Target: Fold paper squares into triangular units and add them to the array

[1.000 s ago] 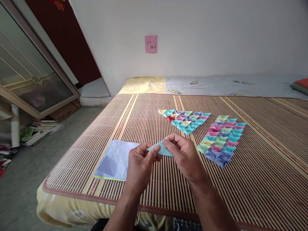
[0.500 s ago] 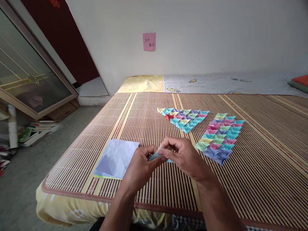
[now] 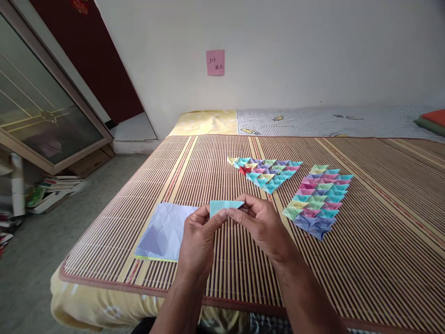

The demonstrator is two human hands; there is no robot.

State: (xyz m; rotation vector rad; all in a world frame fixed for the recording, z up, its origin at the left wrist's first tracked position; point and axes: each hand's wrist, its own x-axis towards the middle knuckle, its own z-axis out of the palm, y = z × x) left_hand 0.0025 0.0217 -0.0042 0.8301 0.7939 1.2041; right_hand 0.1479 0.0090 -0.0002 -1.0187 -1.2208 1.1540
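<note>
A small folded light-blue paper is held up between both my hands, its top edge straight and its right end slanting to a point. My left hand is closed on its left part, thumb in front and fingers behind. The thumb and fingers of my right hand pinch its right side, the two thumb tips nearly meeting at its lower edge. Left of my left hand lies a stack of creased lavender paper sheets with a yellow-green edge showing beneath.
On the striped bamboo mat, beyond my hands, lies a triangular group of folded paper boats. A second, slanted block of coloured paper boats sits to the right. A pink note hangs on the wall.
My hands have turned the light-blue paper from a tilted, mostly covered position to a level one with its face showing. My left hand has rotated more upright; the boats and sheets have stayed put.
</note>
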